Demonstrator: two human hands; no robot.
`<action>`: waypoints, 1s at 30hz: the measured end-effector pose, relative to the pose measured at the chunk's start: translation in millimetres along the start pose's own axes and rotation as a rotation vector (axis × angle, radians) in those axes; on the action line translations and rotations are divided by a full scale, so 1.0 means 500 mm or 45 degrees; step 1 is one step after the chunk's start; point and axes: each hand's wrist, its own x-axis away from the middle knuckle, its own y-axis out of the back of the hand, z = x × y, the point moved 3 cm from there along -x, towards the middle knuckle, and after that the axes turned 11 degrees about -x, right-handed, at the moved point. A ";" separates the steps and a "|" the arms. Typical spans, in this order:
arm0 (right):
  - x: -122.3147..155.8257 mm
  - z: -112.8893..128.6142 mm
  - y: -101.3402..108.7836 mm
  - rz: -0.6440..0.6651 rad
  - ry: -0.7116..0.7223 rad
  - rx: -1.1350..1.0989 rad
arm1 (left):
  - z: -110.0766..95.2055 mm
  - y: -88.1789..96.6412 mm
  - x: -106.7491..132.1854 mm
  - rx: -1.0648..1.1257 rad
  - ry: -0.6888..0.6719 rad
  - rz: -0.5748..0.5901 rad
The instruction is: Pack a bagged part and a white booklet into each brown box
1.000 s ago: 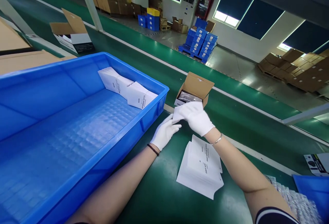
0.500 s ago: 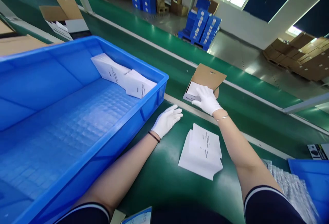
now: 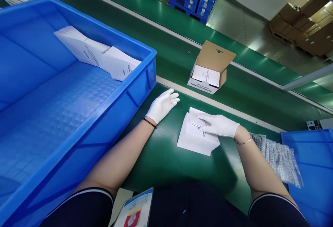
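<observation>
My left hand (image 3: 162,106), in a white glove, rests open over the green work surface beside the blue crate's corner, holding nothing. In a matching glove, my right hand (image 3: 217,124) is at a stack of white printed booklets (image 3: 194,140). Its thumb and fingers grip the top booklet (image 3: 195,116), which is slightly bent; the fingertips are partly hard to make out. Beyond the stack stands an open carton (image 3: 203,85) printed "Minute Stream 1000", its brown lid raised. A white booklet (image 3: 205,75) lies inside on top, hiding what is beneath.
The large blue crate (image 3: 111,105) on the left holds a row of white booklets (image 3: 91,51) along its far wall. Bubble-wrap pouches (image 3: 278,157) lie by a blue bin (image 3: 309,150) at right. A pale rail (image 3: 234,114) runs behind the stack.
My right hand has left the carton and come back to the booklet stack. A printed booklet now shows in the carton. The left hand stays open, and the view has tilted down.
</observation>
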 end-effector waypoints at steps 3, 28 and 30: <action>0.002 -0.006 0.014 0.063 -0.014 -0.115 | -0.003 -0.004 0.007 -0.032 0.005 0.005; -0.002 -0.057 0.024 0.101 0.076 -0.400 | 0.001 -0.004 0.010 -0.101 -0.019 0.053; -0.002 -0.052 0.023 0.074 0.150 -0.304 | 0.000 -0.003 0.010 -0.100 -0.021 0.061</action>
